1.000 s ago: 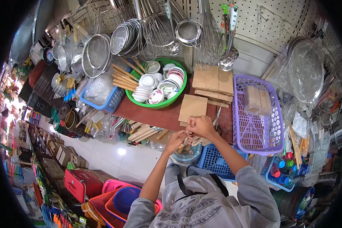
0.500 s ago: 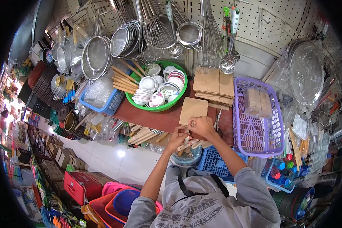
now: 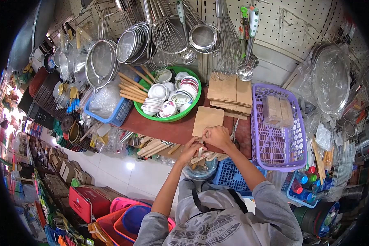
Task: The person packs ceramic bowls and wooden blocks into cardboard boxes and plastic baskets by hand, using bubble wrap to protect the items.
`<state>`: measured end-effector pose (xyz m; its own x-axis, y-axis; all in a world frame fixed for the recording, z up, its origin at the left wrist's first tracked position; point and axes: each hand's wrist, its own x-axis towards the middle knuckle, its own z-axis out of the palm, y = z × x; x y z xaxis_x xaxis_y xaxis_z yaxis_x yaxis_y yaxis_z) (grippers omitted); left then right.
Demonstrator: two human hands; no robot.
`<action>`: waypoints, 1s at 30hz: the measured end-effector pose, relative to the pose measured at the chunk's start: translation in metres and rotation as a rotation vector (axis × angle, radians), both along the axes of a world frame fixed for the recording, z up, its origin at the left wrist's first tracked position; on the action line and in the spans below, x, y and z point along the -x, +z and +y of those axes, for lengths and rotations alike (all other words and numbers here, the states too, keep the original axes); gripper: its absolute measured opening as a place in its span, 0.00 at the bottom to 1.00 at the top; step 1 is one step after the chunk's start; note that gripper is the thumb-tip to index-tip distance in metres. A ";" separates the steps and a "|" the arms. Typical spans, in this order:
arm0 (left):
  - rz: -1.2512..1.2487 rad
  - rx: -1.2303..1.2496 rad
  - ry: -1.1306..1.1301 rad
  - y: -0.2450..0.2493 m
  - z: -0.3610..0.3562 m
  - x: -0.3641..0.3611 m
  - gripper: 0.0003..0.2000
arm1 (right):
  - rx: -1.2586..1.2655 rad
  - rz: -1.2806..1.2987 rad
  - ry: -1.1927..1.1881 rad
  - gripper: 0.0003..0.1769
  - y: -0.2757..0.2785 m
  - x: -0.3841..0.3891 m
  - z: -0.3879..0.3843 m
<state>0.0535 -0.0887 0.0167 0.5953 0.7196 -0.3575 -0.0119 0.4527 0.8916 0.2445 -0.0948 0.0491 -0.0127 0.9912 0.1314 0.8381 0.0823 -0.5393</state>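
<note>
1. The left hand (image 3: 190, 150), low at the near edge of the red-brown surface (image 3: 164, 127), has its fingers bent and grasping a narrow pale strip (image 3: 199, 153).
2. The strip's long axis runs roughly toward and away from the person, leaning slightly; its visible lower end points back toward the person's body. Its upper end is lost among the fingers.
3. The right hand (image 3: 217, 136) is just beside the left, knuckles up, fingers curled inward with the tips near the strip's upper part. I cannot tell whether they pinch it.
4. Just beyond both hands, a brown cardboard piece (image 3: 209, 118) lies flat on the surface, its slightly longer axis running away from the person.
5. Farther back is a stack of cardboard sheets (image 3: 229, 91); near the right hand, a pair of scissors (image 3: 235, 126) lies partly hidden, its blades pointing away from the person.
6. A green basin (image 3: 168, 118) of small bowls (image 3: 159, 92) sits left of the cardboard, a purple basket (image 3: 281, 167) to its right.
7. Below the surface's edge stands a blue crate (image 3: 233, 175), near the right forearm.
</note>
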 end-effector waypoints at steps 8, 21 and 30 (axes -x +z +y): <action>0.075 0.053 0.028 0.007 -0.002 -0.002 0.19 | 0.005 -0.022 -0.017 0.07 -0.006 0.002 0.003; 0.066 0.065 0.001 0.006 0.000 0.000 0.20 | 0.031 -0.035 -0.151 0.12 0.003 0.013 0.001; 0.057 0.070 -0.013 0.013 0.001 0.001 0.18 | -0.083 0.149 -0.112 0.10 0.000 0.006 -0.007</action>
